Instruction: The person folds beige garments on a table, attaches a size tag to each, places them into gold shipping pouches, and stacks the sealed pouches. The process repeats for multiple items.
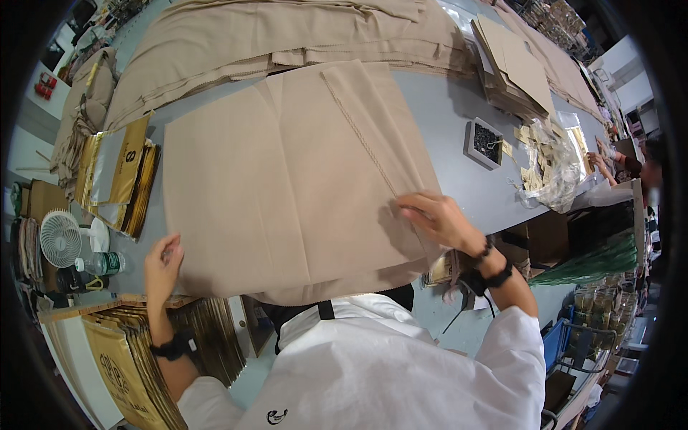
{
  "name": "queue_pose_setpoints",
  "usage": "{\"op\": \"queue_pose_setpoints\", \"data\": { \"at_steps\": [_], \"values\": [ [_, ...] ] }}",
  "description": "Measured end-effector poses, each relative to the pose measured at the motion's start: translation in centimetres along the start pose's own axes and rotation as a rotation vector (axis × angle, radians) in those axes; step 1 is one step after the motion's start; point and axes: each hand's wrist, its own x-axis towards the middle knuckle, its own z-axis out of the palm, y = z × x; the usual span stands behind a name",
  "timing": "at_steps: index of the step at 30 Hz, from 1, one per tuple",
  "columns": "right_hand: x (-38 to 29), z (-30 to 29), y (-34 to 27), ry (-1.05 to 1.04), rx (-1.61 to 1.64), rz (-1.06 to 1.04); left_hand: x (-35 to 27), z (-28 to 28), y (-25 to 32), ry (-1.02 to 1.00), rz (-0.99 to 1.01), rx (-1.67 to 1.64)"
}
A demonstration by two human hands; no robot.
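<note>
A beige fabric piece lies folded on the grey table before me, creased down its middle, its near edge hanging at the table's front. A stitched edge runs slantwise over its right part. My right hand is over the lower right of the cloth at that stitched edge, thumb and fingers curled close together; whether they pinch the cloth cannot be told. At the cloth's lower left corner is my left hand, fingers slightly bent and apart, with nothing seen in it.
Behind lies a large beige fabric pile. Gold packaging bags, a white fan and a plastic bottle are at left. At right are cardboard sheets, a small box, bagged tags and another person's hand.
</note>
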Motion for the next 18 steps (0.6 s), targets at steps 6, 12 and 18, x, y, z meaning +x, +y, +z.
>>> {"op": "queue_pose_setpoints", "data": {
  "at_steps": [6,12,18],
  "values": [
    [9.0,2.5,2.4,0.173,-0.358,-0.161,7.4,3.3,1.2,0.169,0.202,0.107],
    [15.6,1.5,3.4,0.249,-0.406,0.109,11.6,4.5,0.7,0.314,0.147,0.183],
    [18.4,2.1,4.7,0.254,-0.547,0.14,13.6,4.7,1.3,0.355,0.132,0.367]
  ]
}}
